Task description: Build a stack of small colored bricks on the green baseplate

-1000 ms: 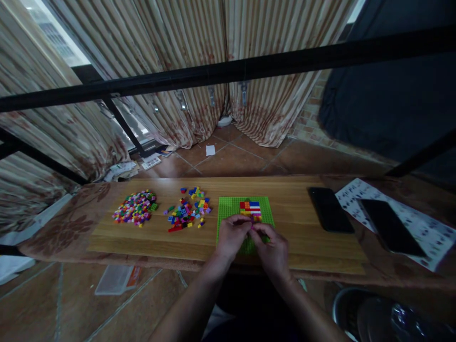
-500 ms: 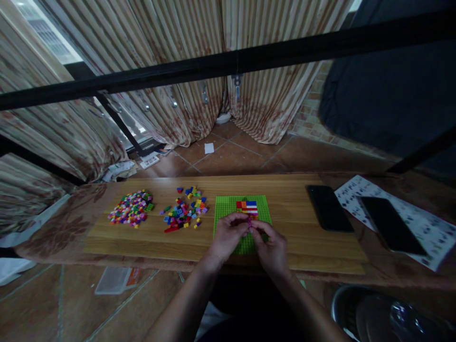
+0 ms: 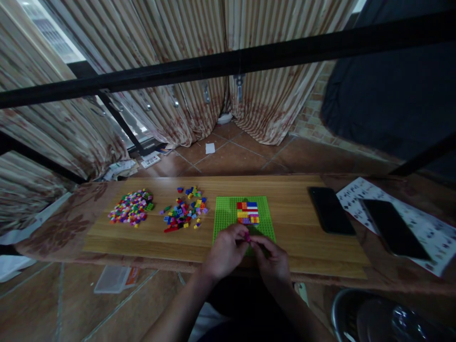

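Over the front of a green studded baseplate, my left hand pinches a small magenta toy brick between thumb and forefinger. My right hand is closed too, its fingertips meeting at the same magenta brick from the right. Behind the hands, a block of joined bricks in red, orange, blue, white, yellow and purple sits on the baseplate. Part of the plate's front is hidden under my hands.
Left of the baseplate lie a loose spread of mixed bricks and a denser pile of small bricks. On the right are a black phone, a second dark device and a printed sheet. All rest around a wooden board.
Both hands have drawn slightly back toward me, uncovering the lower rows of the brick block. The magenta brick has moved back with them.
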A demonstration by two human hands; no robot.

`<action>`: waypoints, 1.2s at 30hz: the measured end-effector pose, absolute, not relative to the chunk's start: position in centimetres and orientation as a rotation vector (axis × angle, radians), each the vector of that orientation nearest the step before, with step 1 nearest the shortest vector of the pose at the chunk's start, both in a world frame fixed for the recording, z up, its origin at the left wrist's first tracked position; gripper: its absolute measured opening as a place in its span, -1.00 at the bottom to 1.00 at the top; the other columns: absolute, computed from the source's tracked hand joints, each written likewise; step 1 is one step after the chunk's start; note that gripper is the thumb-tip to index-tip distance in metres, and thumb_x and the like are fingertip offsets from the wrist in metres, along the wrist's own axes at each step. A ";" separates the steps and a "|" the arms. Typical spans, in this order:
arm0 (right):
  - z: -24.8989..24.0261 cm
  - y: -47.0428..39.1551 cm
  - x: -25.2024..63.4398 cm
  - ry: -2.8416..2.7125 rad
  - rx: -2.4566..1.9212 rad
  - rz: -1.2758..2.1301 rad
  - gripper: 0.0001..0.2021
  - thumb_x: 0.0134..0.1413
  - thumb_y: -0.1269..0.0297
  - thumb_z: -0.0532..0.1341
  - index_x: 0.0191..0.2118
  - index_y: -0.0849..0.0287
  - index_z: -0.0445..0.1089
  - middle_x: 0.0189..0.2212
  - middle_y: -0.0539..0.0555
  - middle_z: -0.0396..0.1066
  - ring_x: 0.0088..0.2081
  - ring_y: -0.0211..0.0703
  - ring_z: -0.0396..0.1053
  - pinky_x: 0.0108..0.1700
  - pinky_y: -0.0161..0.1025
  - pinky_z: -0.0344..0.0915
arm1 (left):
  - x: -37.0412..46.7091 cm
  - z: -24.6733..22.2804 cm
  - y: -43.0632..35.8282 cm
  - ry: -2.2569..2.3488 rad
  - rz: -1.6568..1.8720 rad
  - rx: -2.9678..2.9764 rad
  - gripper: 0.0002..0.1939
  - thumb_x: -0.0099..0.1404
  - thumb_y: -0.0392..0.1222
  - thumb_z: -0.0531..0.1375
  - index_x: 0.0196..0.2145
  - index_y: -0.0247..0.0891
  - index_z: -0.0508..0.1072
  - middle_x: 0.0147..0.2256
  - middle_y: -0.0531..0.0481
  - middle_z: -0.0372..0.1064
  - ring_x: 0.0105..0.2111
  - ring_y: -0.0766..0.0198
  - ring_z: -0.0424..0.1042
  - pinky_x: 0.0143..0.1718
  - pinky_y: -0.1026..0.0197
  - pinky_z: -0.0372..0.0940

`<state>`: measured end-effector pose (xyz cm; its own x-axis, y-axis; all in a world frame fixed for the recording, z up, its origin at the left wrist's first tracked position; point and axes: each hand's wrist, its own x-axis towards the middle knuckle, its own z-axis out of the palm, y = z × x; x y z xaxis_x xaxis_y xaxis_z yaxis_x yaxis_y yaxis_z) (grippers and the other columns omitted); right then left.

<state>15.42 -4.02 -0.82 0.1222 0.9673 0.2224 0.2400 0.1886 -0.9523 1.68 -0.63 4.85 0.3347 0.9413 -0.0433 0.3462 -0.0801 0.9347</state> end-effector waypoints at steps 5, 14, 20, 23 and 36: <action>0.0 -3.9 15.7 -1.369 -1.249 0.841 -0.82 0.14 0.29 0.15 -0.19 0.10 0.48 -0.25 0.08 0.51 -0.20 -0.15 0.46 -0.13 -0.20 0.38 | 1.8 5.4 -0.4 1.330 0.724 1.863 -0.87 0.19 -0.39 0.15 -0.31 -0.22 0.40 -0.31 0.04 0.38 -0.29 0.31 0.42 -0.21 0.26 0.33; -0.4 -3.9 17.3 -1.253 -1.346 0.781 -0.83 0.12 0.21 0.18 -0.25 0.12 0.49 -0.29 0.08 0.51 -0.23 -0.14 0.45 -0.16 -0.21 0.38 | 2.6 3.2 1.9 1.569 0.946 2.046 -0.79 0.19 -0.24 0.25 -0.18 -0.09 0.50 -0.18 0.02 0.36 -0.15 0.25 0.37 -0.07 0.17 0.30; -0.6 -3.7 18.1 -1.245 -1.372 0.785 -0.82 0.13 0.20 0.18 -0.24 0.12 0.48 -0.28 0.07 0.50 -0.23 -0.15 0.45 -0.18 -0.22 0.38 | 2.7 1.7 2.4 1.613 1.023 2.137 -0.77 0.22 -0.13 0.23 -0.14 -0.05 0.51 -0.18 -0.01 0.36 -0.15 0.22 0.35 -0.08 0.12 0.29; -0.1 -3.3 18.4 -1.294 -1.364 0.744 -0.83 0.16 0.23 0.16 -0.22 0.10 0.47 -0.27 0.06 0.49 -0.23 -0.17 0.44 -0.18 -0.24 0.38 | 2.6 1.5 2.3 1.625 1.012 2.235 -0.76 0.23 -0.10 0.22 -0.12 -0.05 0.51 -0.21 -0.03 0.36 -0.17 0.20 0.34 -0.10 0.10 0.28; 0.4 0.2 18.5 -2.110 -1.418 -0.017 -0.66 0.20 0.36 0.06 0.04 0.04 0.39 0.01 0.17 0.31 -0.05 -0.01 0.25 -0.06 -0.06 0.29 | 2.6 0.5 2.1 1.647 0.951 2.395 -0.71 0.32 -0.12 0.10 -0.04 -0.09 0.47 -0.18 -0.09 0.35 -0.19 0.17 0.30 -0.14 0.09 0.28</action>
<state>18.47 0.23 0.35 -0.2575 0.8415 0.4749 0.8489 0.4318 -0.3048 2.63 2.07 0.46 0.2280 0.8678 0.4415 0.8161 -0.4176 0.3994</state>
